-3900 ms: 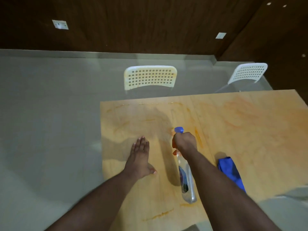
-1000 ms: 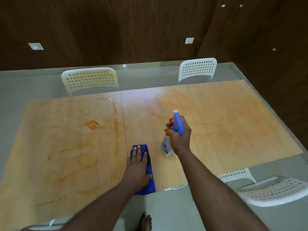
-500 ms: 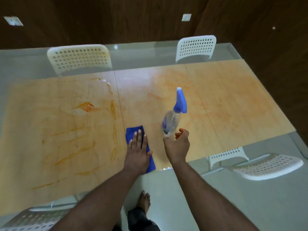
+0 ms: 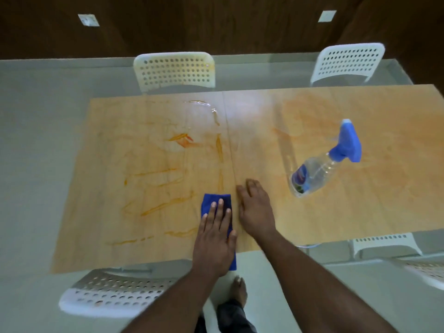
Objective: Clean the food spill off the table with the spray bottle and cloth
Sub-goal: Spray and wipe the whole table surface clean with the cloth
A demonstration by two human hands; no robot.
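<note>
Dark wood panelling backs a pale wooden table [image 4: 360, 207] streaked with orange food spill [image 4: 165, 205]. Landmark for all positions: the seam running across the tabletop from far edge to near edge. The spill lies left of the seam, as long smears and one thicker blot toward the far edge. The left hand [image 4: 215, 239] lies flat, fingers straight and together, pressing the blue cloth [image 4: 211, 199] onto the table just left of the seam, at the near edge. The right hand [image 4: 255, 209] rests just right of the seam, fingers loosely bent, holding nothing. The spray bottle [image 4: 312, 176] stands well right of the seam, apart from both hands; its clear body appears to hold a clear liquid, level not readable, and its trigger head is blue. White perforated chairs [image 4: 175, 69] stand around the table.
</note>
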